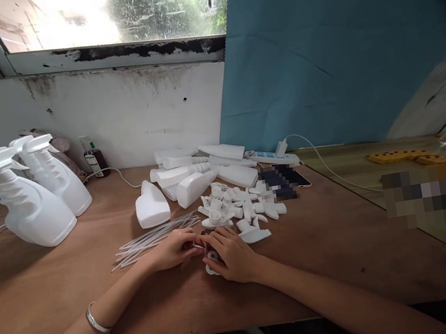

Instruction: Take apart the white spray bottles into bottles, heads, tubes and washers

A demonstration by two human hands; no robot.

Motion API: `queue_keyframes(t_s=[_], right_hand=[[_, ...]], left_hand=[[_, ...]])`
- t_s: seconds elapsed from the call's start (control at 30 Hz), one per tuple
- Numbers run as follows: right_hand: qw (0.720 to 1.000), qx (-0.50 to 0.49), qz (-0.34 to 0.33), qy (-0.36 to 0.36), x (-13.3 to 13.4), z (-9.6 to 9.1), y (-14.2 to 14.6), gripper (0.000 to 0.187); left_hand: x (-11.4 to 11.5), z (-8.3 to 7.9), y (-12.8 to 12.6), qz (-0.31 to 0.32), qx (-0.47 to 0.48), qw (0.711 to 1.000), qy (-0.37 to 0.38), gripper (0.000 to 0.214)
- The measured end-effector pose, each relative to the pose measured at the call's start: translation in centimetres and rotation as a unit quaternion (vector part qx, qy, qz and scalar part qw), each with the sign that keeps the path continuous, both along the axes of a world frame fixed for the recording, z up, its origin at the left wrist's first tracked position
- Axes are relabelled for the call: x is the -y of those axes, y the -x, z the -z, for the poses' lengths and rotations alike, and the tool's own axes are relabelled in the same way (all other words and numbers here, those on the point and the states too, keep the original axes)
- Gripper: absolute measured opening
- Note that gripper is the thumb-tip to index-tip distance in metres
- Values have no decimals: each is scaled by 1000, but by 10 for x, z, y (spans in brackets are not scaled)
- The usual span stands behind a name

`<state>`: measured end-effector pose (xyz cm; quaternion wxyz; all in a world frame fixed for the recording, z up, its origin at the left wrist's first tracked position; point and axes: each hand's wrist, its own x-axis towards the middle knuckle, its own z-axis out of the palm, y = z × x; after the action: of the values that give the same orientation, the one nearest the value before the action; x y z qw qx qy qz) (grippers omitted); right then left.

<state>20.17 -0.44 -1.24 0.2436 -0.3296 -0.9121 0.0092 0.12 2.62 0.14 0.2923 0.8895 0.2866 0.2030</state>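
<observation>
My right hand [231, 253] is curled round a white trigger spray head [212, 256], whose round end shows beneath the fingers; the rest of it is hidden. My left hand [177, 249] meets it from the left, thumb and fingers pinched together. A small white bit shows at those fingertips, too covered to name. Just beyond the left hand lies a bundle of thin white tubes [150, 240]. Loose white spray heads [228, 203] are heaped on the brown table [177, 304] past my right hand.
Several white bottles [192, 186] lie piled near the wall. Assembled spray bottles [39, 210] stand at left. A small dark bottle [95, 160], a power strip [272, 157] with a cable, and a phone [292, 174] sit toward the back. A lower wooden surface [346, 170] adjoins at right.
</observation>
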Motion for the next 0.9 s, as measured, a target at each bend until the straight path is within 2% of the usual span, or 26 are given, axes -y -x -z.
queue_keyframes(t_s=[0.07, 0.13, 0.37, 0.5, 0.67, 0.9], right_hand=[[1000, 2, 2, 6, 0, 0, 0, 45], [1000, -5, 5, 7, -1, 1, -1, 47], [998, -60, 23, -19, -4, 7, 0, 32], [996, -88, 26, 9, -5, 8, 1, 25], [992, -122, 20, 16, -7, 12, 1, 25], [993, -116, 25, 22, -8, 13, 0, 29]], left_hand=[[0, -1, 0, -10, 6, 1000, 2, 27], [0, 0, -1, -20, 21, 1000, 11, 27], [2, 7, -5, -27, 96, 989, 107, 26], [4, 9, -7, -22, 119, 983, 139, 26], [5, 7, -7, -16, 125, 982, 138, 27], [-1, 10, -2, -31, 94, 991, 91, 25]])
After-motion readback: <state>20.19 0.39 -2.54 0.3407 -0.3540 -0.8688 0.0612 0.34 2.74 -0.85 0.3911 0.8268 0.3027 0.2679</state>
